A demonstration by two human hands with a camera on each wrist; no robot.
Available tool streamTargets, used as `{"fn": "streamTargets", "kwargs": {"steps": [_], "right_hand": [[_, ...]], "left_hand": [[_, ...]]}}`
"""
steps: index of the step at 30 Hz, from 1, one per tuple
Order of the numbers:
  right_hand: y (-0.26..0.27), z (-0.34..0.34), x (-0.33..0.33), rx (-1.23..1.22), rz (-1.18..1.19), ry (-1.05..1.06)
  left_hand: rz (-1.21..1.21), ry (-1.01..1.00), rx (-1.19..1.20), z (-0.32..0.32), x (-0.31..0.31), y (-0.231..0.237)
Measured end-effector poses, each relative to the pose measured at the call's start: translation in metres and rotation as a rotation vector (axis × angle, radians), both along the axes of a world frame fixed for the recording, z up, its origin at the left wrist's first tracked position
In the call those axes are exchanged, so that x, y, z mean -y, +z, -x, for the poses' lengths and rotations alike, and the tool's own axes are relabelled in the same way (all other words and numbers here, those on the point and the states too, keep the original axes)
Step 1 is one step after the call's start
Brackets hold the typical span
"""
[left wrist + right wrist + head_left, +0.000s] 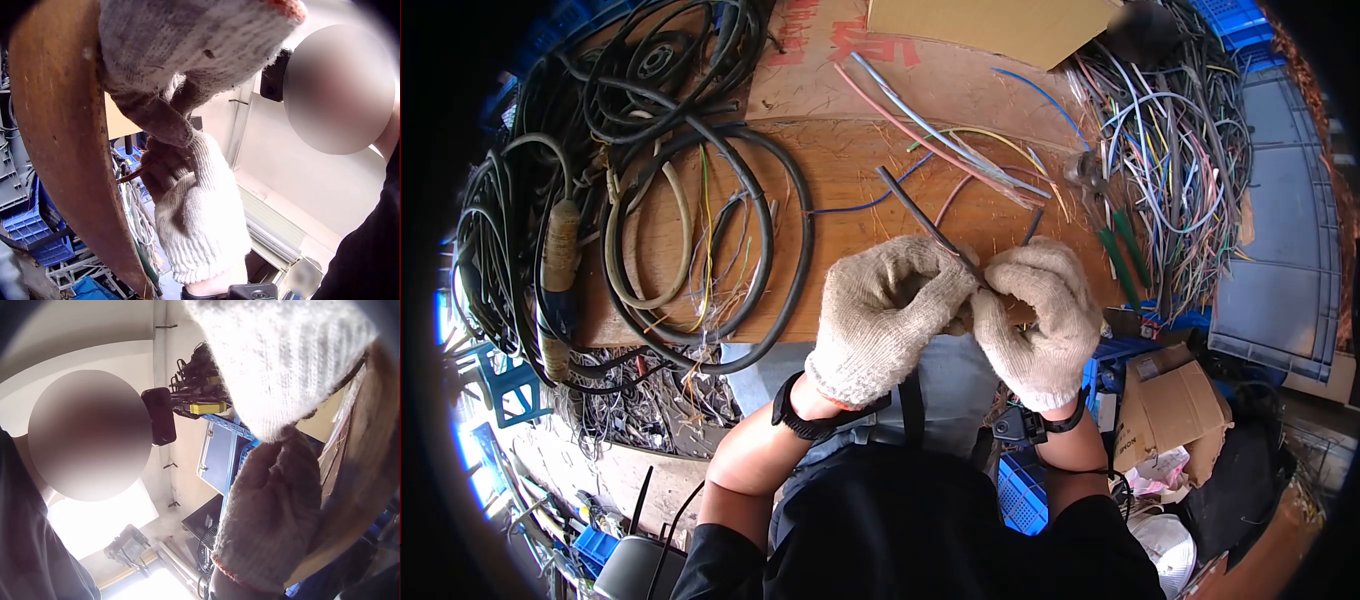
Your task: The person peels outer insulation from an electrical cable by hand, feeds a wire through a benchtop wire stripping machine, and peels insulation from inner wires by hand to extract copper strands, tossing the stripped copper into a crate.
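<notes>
Your shirt [880, 510] is nearest in the head view, bottom centre. At mid-frame your gloved left hand [870, 335] pinches the cable [913, 207], and your right hand [1065, 325] pinches its lower end; the free end points to the upper left. Both hands sit over the near edge of the table [840, 235], so a slip would probably drop the cable towards your lap. Pulling hard on that short grip could jerk your right hand towards the cutters [1117, 262] (green handles, right of centre). Loose wires [945, 140] beyond your fingers might snag. Your best room is leftward, up to the coil [808, 235]; the wire heap [1180, 170] crowds the upper right.

From the left wrist, the table's edge curves down the frame's left side, just beside your left hand at the top. A reddish-brown strand [133, 174] juts out by your right fingers; whether it belongs to the cable is unclear.

From the right wrist, your right hand, upper right, hides the pinch, so you can't check it there.
</notes>
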State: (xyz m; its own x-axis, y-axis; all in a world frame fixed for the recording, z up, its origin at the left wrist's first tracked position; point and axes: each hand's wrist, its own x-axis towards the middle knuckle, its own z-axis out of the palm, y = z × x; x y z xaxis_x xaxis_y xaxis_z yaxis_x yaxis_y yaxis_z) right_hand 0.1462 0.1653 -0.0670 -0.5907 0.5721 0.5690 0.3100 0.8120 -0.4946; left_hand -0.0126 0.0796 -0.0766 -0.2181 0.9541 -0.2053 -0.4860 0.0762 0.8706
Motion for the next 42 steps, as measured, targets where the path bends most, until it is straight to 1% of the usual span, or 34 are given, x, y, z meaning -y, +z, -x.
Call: {"fn": "streamTargets", "kwargs": {"steps": [2,4,7,8,9,10,11,12,13,14,15,17,19,20,24,26,30,32,36,38,39,41,42], "right_hand": [[0.003,0.001,0.000,0.009,-0.025,0.005],[0.006,0.000,0.001,0.036,0.014,0.034],[0.002,-0.001,0.000,0.031,0.004,0.042],[0.004,-0.001,0.000,0.032,0.003,0.042],[0.010,0.000,0.000,0.025,0.047,0.066],[0.013,0.001,0.000,0.019,0.090,0.090],[0.013,-0.001,-0.001,0.018,0.091,0.092],[0.013,-0.005,-0.002,-0.035,0.194,0.104],[0.012,-0.009,-0.004,-0.088,0.297,0.116],[0.009,-0.013,-0.006,-0.059,0.278,0.074],[0.016,-0.010,-0.003,-0.011,0.329,-0.009],[0.023,-0.007,-0.011,0.092,0.189,0.044],[0.024,-0.005,-0.012,0.115,0.209,0.064],[0.025,-0.004,-0.012,0.138,0.230,0.083],[0.034,-0.005,-0.010,0.201,0.229,0.075],[0.037,-0.006,-0.008,0.290,0.169,0.058],[0.039,-0.006,-0.007,0.302,0.188,0.057],[0.037,-0.005,-0.007,0.257,0.256,0.041],[0.033,-0.004,-0.007,0.206,0.184,0.064],[0.035,-0.004,-0.003,0.240,0.256,0.006],[0.036,-0.004,-0.001,0.240,0.256,0.004],[0.039,-0.004,0.001,0.282,0.251,-0.024],[0.039,-0.004,0.001,0.283,0.252,-0.024]], "left_hand": [[0.015,-0.008,0.002,0.000,0.000,0.001],[0.031,-0.016,0.004,0.000,0.001,0.001],[0.037,-0.005,-0.036,0.001,0.002,0.000],[0.028,0.008,-0.144,0.001,0.002,-0.002],[0.018,0.022,-0.252,0.002,0.001,-0.003],[0.018,0.022,-0.253,0.002,0.001,-0.001],[0.036,0.012,-0.186,0.002,0.001,0.001],[0.053,0.002,-0.119,0.001,0.001,0.003],[0.052,0.003,-0.119,0.001,0.001,0.003],[0.071,-0.002,-0.150,-0.001,0.002,0.003],[0.089,-0.008,-0.181,-0.002,0.002,0.003],[0.083,-0.006,-0.210,-0.004,0.003,0.002],[0.115,-0.038,-0.327,-0.005,0.004,0.003],[0.056,-0.003,-0.375,-0.006,0.005,-0.006],[0.066,-0.030,-0.417,-0.006,0.005,-0.004],[-0.022,0.004,-0.440,-0.008,0.005,-0.007],[-0.014,-0.011,-0.463,-0.008,0.004,-0.007],[-0.015,0.010,-0.492,-0.009,0.005,-0.006],[-0.003,0.022,-0.499,-0.010,0.004,-0.003],[0.026,-0.014,-0.595,-0.008,0.004,0.000],[0.026,-0.016,-0.595,-0.009,0.003,0.000],[-0.020,0.054,-0.719,-0.011,0.003,0.000],[-0.019,0.054,-0.719,-0.012,0.003,-0.001]]}}
